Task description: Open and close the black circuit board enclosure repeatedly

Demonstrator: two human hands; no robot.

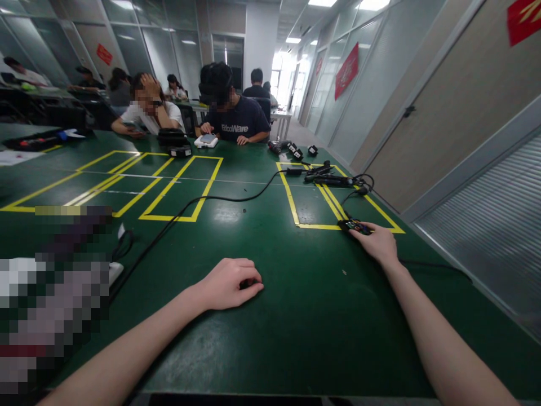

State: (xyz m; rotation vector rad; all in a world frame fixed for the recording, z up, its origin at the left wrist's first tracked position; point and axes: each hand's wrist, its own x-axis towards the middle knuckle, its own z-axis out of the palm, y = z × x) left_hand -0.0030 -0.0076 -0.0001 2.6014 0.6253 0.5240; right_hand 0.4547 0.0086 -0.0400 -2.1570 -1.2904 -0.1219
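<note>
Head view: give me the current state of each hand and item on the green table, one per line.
left hand: resting on the table, fingers curled over something small and dark, unclear what.
right hand: stretched out, fingertips on the small device.
small device: flat on the table at the yellow tape corner, screen lit.
black cable: slack, lying across the table.
green table: marked with yellow tape rectangles.

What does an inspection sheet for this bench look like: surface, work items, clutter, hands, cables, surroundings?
Surface: green table with yellow tape boxes.
Work items: small dark device with coloured lights, lying on the tape line.
Clutter: black tools and small black parts at the far side.
Hands: right hand touches the device, grip unclear; left hand curled on the table.
Cables: black cable crosses the table.
Surroundings: two people seated opposite; glass partitions.
</note>
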